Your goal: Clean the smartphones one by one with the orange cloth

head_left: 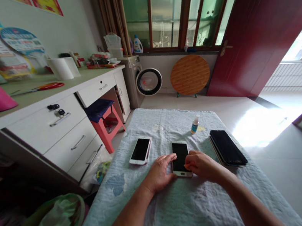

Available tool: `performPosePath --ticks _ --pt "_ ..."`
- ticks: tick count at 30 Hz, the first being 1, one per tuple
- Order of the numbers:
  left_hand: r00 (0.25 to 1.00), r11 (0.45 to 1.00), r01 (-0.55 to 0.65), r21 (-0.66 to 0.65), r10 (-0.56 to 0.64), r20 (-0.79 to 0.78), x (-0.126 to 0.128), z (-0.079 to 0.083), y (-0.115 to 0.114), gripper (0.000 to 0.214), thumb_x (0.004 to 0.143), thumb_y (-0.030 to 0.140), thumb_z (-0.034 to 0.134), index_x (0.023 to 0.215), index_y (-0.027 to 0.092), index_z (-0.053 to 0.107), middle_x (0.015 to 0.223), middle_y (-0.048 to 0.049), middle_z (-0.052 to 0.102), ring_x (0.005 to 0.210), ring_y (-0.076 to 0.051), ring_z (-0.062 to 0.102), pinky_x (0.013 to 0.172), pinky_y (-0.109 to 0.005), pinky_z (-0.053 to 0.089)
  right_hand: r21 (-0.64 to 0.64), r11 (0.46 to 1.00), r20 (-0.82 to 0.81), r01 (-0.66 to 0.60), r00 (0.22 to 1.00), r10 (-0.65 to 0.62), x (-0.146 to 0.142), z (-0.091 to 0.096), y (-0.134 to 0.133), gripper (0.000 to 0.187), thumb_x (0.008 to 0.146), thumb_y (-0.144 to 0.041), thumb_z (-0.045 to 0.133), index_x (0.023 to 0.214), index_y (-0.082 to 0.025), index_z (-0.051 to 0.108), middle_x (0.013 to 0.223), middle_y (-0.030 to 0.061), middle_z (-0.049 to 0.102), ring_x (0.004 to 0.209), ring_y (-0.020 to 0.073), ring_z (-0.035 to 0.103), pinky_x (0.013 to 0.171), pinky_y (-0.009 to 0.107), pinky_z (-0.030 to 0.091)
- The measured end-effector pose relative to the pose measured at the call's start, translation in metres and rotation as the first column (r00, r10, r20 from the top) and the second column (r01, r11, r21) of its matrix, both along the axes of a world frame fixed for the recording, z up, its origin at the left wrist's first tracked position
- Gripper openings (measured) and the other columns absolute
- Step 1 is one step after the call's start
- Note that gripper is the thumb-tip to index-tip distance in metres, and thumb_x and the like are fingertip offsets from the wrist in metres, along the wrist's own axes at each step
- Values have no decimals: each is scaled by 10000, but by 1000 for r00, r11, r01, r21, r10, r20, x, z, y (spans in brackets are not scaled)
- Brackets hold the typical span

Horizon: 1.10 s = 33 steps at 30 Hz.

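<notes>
A white-framed smartphone (180,152) with a dark screen lies face up on the cloth-covered table in front of me. My left hand (161,171) holds it along the left edge, fingertips over the screen's side and thumb near the lower corner. Curled over the right part of the screen, my right hand (199,163) has its fingers closed; a small orange bit shows at the fingertips, too little to name. To the left lies a stack of white phones (140,151). A stack with a black phone (227,147) on top is on the right. Behind stands a small spray bottle (195,125).
A pale quilted cloth (153,128) covers the table. On the left are a white desk (54,126), a red stool (108,126) and a green basket (77,208) with bags. Farther back are a washing machine with its door open (149,81) and a round wooden tabletop (190,75).
</notes>
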State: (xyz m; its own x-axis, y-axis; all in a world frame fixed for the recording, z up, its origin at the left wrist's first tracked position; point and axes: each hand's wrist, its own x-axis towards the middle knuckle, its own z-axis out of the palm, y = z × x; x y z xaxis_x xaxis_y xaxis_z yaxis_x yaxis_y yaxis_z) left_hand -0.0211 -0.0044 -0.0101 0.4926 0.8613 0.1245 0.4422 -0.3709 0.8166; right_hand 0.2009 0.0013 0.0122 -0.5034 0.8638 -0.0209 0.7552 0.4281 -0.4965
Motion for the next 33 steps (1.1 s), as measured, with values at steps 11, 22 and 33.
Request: performPosePath --ticks 11,22,33 --pt "1000 999 -4 -45 5 12 -1 2 0 635 724 204 756 1323 219 546 1335 -77 598 1255 -257 526 1105 -389 378 17 1000 -99 -24 995 26 -26 6 -14 165 873 -94 487 805 -180 611 843 19 565 746 121 522 692 232 375" --pt "1000 1000 -2 -20 3 17 0 0 -1 634 717 123 689 1326 216 537 1313 -66 612 1244 -231 539 1108 -380 386 -53 999 13 11 1000 -10 -3 13 -6 204 787 -58 510 765 -179 672 801 22 597 713 119 541 676 221 372" --pt "1000 999 -5 -33 5 7 0 0 0 650 703 116 712 1319 235 542 1317 -63 611 1248 -246 534 1108 -390 381 -44 998 -67 -43 997 40 -19 7 -14 135 792 -88 554 759 -180 647 809 12 575 710 113 538 658 215 369"
